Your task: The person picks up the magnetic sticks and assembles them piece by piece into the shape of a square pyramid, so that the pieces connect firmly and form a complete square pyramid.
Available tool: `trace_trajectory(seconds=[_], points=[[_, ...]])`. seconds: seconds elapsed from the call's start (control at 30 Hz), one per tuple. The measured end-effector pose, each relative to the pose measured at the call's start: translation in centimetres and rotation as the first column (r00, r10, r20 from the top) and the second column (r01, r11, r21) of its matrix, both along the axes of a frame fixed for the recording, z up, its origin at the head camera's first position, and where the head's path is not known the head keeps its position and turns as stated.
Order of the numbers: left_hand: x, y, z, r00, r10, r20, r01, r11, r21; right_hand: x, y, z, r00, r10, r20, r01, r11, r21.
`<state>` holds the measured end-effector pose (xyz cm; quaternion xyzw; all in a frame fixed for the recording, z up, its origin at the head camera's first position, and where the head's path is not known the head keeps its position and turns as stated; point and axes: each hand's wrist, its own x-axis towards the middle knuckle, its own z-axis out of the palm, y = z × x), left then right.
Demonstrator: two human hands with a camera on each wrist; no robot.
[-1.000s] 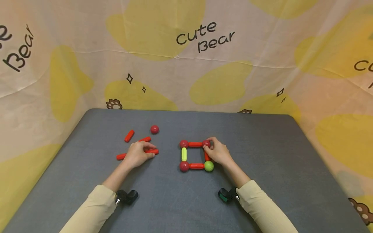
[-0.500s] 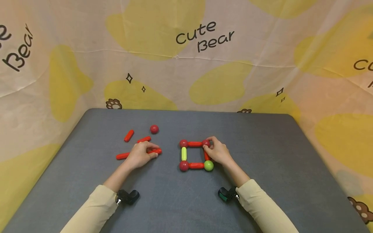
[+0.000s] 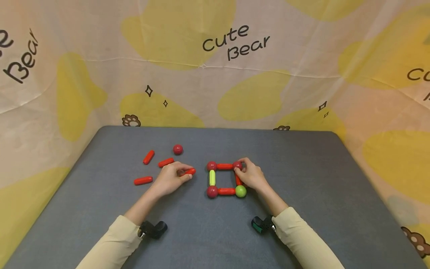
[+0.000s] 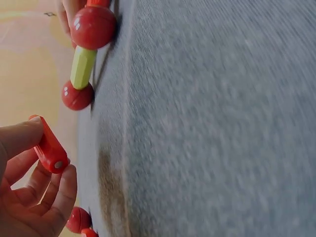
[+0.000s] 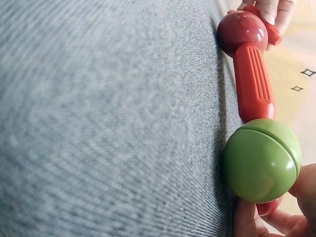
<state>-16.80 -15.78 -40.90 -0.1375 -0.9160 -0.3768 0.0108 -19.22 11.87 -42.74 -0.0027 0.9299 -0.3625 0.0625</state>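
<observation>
My left hand (image 3: 170, 180) pinches a red magnetic rod (image 3: 190, 171) between thumb and fingers; a metal disc shows at its end in the left wrist view. To its right lies a square of magnetic rods and balls. Its left side is a yellow-green rod (image 3: 212, 178) between two red balls; red rods form the other sides. A green ball (image 3: 240, 191) makes the near right corner. My right hand (image 3: 252, 176) grips the far right corner, a red ball (image 3: 237, 165), its fingers partly covering it. The held rod is apart from the square.
Left of the square lie three loose red rods: one at the back (image 3: 149, 157), one in the middle (image 3: 166, 162) and one nearer (image 3: 143, 181). A loose red ball (image 3: 178, 149) sits behind them. A printed cloth (image 3: 188, 93) stands behind the grey table (image 3: 208, 235).
My left hand has moved right, carrying the red rod away from the loose rods and closer to the square. My right hand has stayed on the corner ball.
</observation>
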Motion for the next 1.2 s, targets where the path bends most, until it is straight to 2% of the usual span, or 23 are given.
trace_trajectory(seconds=[0.33,0.5,0.63,0.83,1.2], points=[[0.2,1.5,0.3,0.998,0.037,0.054,-0.042,0.995,0.086,0.0,0.0,0.0,1.000,-0.002,0.005,0.002,1.000,0.000],[0.4,2.4,0.2,0.995,0.026,0.099,-0.042,0.985,0.165,0.0,0.0,0.0,1.000,-0.001,0.001,0.001,1.000,-0.002],[0.7,3.2,0.2,0.993,-0.005,0.120,-0.024,0.969,0.244,-0.1,0.0,-0.1,1.000,0.001,-0.003,-0.001,1.000,0.001],[1.3,4.3,0.3,0.993,-0.059,0.098,0.027,0.952,0.305,0.0,0.0,-0.2,1.000,-0.002,-0.007,0.002,1.000,0.004],[2.1,5.2,0.2,0.987,-0.140,0.076,0.112,0.949,0.295,0.0,0.0,-0.1,1.000,0.003,-0.018,-0.003,1.000,-0.001]])
